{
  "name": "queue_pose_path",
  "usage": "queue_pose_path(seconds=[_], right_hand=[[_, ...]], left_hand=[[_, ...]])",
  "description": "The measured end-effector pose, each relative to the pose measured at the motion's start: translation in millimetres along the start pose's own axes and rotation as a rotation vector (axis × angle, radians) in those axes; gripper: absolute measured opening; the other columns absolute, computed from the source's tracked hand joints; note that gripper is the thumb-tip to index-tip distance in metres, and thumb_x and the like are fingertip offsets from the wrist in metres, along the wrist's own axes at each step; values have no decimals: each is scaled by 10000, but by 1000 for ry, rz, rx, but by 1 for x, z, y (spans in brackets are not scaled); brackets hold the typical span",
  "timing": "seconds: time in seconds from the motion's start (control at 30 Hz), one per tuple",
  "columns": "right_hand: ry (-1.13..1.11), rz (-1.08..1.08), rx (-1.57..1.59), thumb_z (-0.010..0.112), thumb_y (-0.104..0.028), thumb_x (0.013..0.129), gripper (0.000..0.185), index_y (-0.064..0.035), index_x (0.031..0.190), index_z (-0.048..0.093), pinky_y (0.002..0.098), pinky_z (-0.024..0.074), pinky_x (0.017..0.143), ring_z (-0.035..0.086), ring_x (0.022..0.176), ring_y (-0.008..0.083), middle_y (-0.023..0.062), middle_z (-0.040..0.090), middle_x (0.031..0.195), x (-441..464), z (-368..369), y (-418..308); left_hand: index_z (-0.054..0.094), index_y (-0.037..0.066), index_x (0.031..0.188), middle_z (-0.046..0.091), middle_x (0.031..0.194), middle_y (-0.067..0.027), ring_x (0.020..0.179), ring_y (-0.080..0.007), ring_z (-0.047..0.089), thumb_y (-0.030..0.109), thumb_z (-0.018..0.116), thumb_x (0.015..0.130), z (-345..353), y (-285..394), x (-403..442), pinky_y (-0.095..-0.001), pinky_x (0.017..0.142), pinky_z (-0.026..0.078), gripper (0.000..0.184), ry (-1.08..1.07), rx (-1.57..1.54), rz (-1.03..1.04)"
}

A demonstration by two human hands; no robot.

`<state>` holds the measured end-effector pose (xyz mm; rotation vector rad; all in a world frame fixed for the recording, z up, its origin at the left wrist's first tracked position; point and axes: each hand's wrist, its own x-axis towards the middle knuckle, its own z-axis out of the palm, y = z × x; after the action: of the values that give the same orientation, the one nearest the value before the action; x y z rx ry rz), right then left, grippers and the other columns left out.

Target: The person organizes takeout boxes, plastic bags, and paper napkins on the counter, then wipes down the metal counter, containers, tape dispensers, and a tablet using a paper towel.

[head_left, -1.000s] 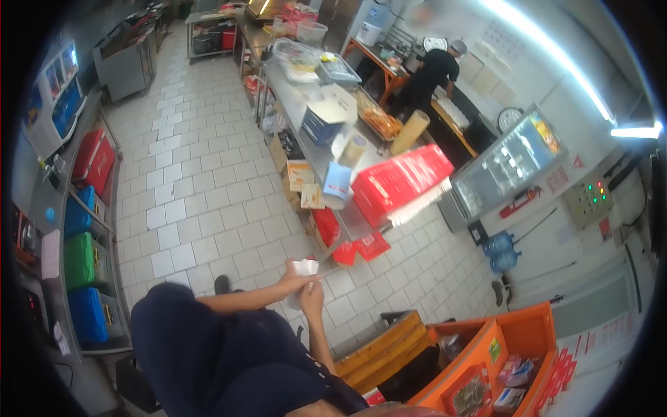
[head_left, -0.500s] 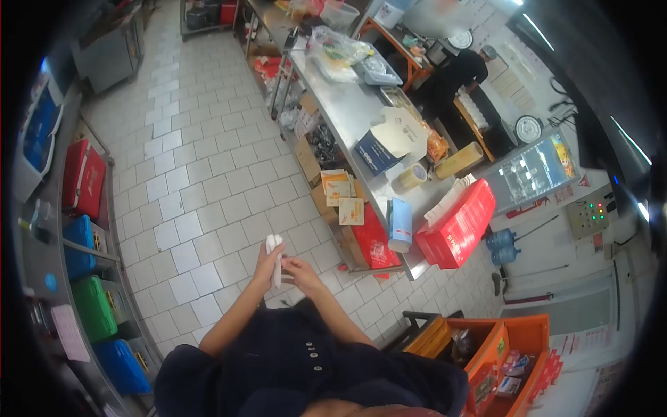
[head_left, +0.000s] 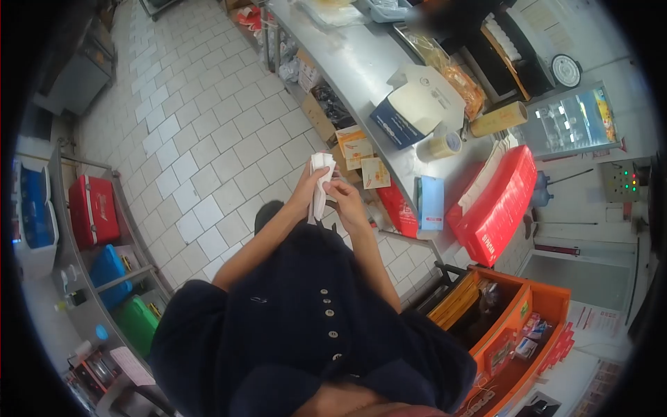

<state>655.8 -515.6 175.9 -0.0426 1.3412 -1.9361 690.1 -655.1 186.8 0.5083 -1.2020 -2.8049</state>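
Observation:
A narrow bundle of white folded paper (head_left: 320, 161), perhaps napkins or flat bags, is upright in front of my body, above the tiled floor. My left hand (head_left: 308, 186) wraps round it from the left, thumb across its front. From the other side my right hand (head_left: 344, 198) has bent fingers pinching at the bundle's right edge. The exact kind of paper is too blurred to make out.
A steel table (head_left: 347, 66) on the right carries an open carton (head_left: 403, 118), a tape roll (head_left: 442, 146), a blue pack (head_left: 431, 201) and a red pack (head_left: 497, 205). An orange cabinet (head_left: 559, 299) stands nearer. Left shelves hold a red cooler (head_left: 96, 212) and a green bin (head_left: 141, 323).
My view has shifted, bringing the table and cabinet closer. Both hands now appear higher and further right, and more of the paper bundle shows, its top spread into several folds.

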Motion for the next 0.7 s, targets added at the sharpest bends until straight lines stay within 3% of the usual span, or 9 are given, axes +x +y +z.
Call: queue_pose_path(seconds=[0.07,0.13,0.2,0.27,0.33,0.4,0.5,0.63,0.7], right_hand=[[74,-7,38,679,-175,954,156,-50,1042,705,308,534,827,639,918,132,21,680,992,21,-10,-20],[165,-38,52,673,-168,957,166,-41,1055,718,335,540,822,650,917,143,32,694,1004,31,-15,-35],[272,-37,102,669,-170,961,173,-33,1052,721,350,544,813,659,926,149,42,702,1013,48,-19,-50],[295,-79,83,667,-177,963,185,-29,1059,721,336,547,801,664,933,145,46,707,1017,62,-24,-61],[355,-53,94,676,-174,959,174,-34,1052,723,334,549,804,664,939,143,45,706,1010,78,-28,-69],[411,-97,132,693,-167,948,158,-39,1036,725,331,547,796,659,930,137,38,707,1002,94,-30,-70],[476,-74,166,707,-161,939,139,-50,1020,729,324,537,790,654,919,131,27,703,979,130,-24,-77],[581,-107,171,713,-155,925,114,-54,976,720,292,534,761,658,880,135,33,699,978,177,-3,-106],[609,-140,253,696,-158,931,94,-65,946,687,292,530,761,656,889,133,21,685,995,199,7,-130]], left_hand=[[353,54,1461,600,1193,-149,1083,-243,615,228,526,998,6,9,35,-371,939,521,524,-48,-109,-76],[297,97,1509,573,1260,-181,1169,-298,581,302,469,1009,15,24,62,-437,1002,489,567,-230,-279,-237],[259,92,1517,555,1297,-198,1207,-317,564,321,437,1018,18,19,99,-440,1015,486,577,-301,-341,-219],[448,39,1333,599,1226,-151,1170,-265,601,372,500,993,25,22,117,-410,974,524,479,-256,-264,-248],[405,56,1390,593,1229,-149,1181,-275,595,316,505,969,23,29,144,-430,982,522,505,-218,-127,-325],[314,99,1471,568,1256,-172,1202,-299,581,220,515,929,15,39,172,-450,1013,506,590,-378,-271,-575],[242,100,1520,505,1353,-214,1307,-349,499,255,479,928,18,56,209,-506,1025,494,656,-373,-230,-512],[240,92,1522,502,1345,-217,1306,-352,500,273,486,930,18,91,264,-504,1026,492,666,-437,-220,-556],[253,107,1515,535,1271,-181,1208,-304,565,216,552,905,14,105,289,-455,1008,505,688,-453,-317,-584]])
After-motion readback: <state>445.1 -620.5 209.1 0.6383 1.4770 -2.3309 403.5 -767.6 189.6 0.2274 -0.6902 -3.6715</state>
